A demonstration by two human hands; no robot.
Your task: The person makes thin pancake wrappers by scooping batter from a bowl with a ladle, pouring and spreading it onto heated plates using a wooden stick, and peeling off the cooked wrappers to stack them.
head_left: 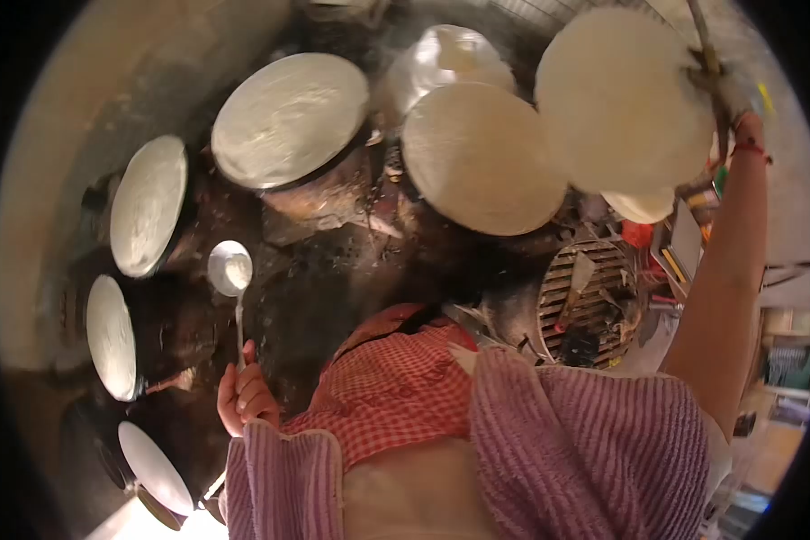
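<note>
My left hand is closed round the handle of a metal ladle, with some pale batter in its bowl. At the upper right my right hand is closed on a dark stick, beside a large round pale flatbread. How the flatbread is held up cannot be made out. Another round pale sheet lies to its left. A round pan coated with pale batter stands at the upper left.
Further batter-coated pans line the left side. A round slatted grate with a spatula on it is at the centre right. A shiny plastic-wrapped container stands at the top. Boxes and small items lie at the right.
</note>
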